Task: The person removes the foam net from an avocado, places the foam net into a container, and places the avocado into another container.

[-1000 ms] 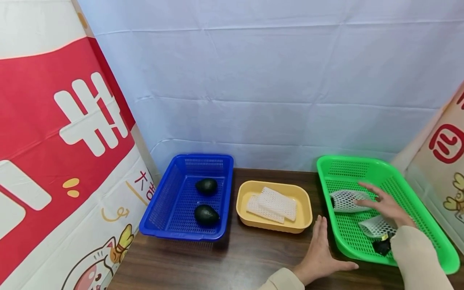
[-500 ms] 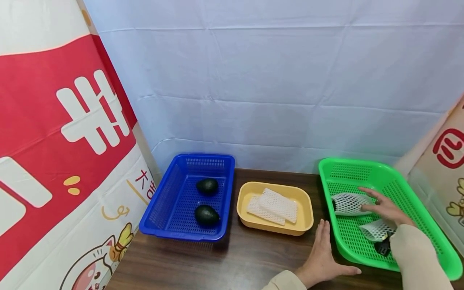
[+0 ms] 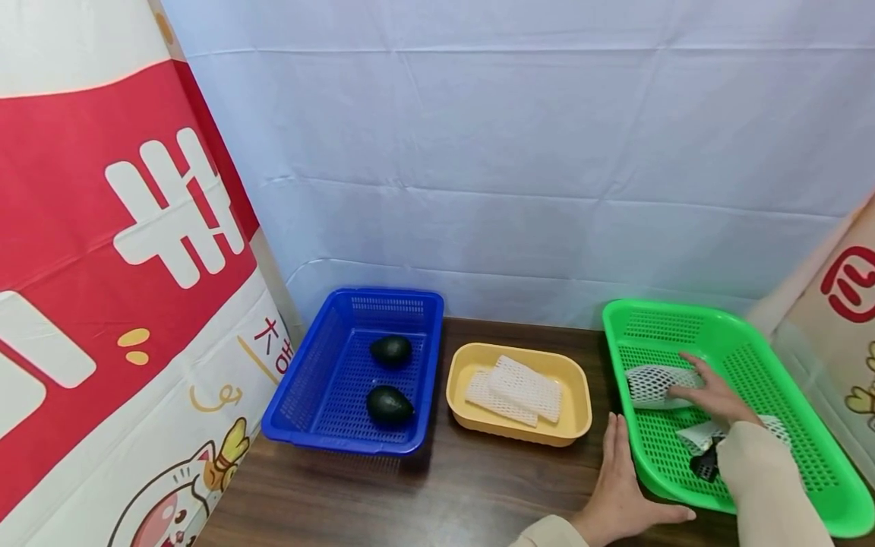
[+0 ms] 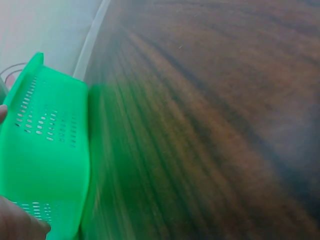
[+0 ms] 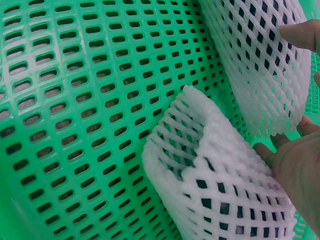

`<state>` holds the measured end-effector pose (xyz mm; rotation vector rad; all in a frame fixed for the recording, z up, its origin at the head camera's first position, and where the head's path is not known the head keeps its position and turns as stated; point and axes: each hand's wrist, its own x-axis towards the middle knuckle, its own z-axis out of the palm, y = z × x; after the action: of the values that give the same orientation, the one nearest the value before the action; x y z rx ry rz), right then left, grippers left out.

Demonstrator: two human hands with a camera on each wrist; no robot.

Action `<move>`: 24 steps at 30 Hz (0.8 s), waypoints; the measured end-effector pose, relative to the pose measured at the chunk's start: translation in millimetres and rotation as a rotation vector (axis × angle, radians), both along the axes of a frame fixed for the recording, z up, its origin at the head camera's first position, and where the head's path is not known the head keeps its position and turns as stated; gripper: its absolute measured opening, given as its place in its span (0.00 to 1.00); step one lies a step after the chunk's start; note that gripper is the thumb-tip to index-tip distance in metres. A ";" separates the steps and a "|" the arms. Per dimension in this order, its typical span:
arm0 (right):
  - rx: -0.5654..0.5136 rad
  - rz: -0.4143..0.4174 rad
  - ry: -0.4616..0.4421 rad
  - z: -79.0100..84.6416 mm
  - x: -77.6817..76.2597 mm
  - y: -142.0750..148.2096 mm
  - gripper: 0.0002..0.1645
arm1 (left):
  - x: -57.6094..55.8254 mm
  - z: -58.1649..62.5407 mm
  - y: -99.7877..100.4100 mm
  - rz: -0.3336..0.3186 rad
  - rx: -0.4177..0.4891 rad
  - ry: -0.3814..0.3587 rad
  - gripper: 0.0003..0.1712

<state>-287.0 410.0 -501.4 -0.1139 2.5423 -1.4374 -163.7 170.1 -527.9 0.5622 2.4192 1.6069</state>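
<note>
My right hand [image 3: 718, 395] is inside the green basket [image 3: 803, 395], at a dark avocado in a white foam net [image 3: 652, 386]. In the right wrist view, the thumb lies on that net [image 5: 250, 45] and the fingers reach around its loose, open end. Below sits a second foam net [image 5: 225, 175], its mouth gaping, with dark patches showing through the mesh. My left hand [image 3: 618, 490] is stretched along the basket's near left corner, fingers straight and thumb spread. The left wrist view shows a finger [image 4: 20, 220] against the basket's wall [image 4: 50, 165].
A yellow tray [image 3: 454, 387] with flat white foam nets [image 3: 526, 387] stands left of the green basket. Farther left, a blue basket [image 3: 328, 441] holds two bare avocados [image 3: 390, 405]. All stand on a brown wooden table [image 3: 465, 494], backed by a pale cloth [image 3: 478, 190].
My right hand has lowered and come in around the netted avocado, thumb onto the mesh. A piece of foam net now shows right of the right sleeve. The left hand stays beside the basket.
</note>
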 end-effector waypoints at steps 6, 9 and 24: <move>-0.003 -0.002 -0.016 -4.6 -5.0 0.7 0.60 | -5.6 3.0 3.9 0.001 -0.028 0.043 0.72; 0.005 -0.003 -0.012 -7.9 -6.9 1.2 0.62 | -6.3 4.3 6.3 -0.019 -0.023 0.023 0.73; 0.075 -0.017 -0.152 -8.7 -12.6 -5.8 0.64 | -12.9 6.6 13.3 0.013 0.020 -0.088 0.71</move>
<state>-299.6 404.2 -510.2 0.0287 2.4748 -1.3011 -176.6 183.4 -521.3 0.4696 2.3513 1.6268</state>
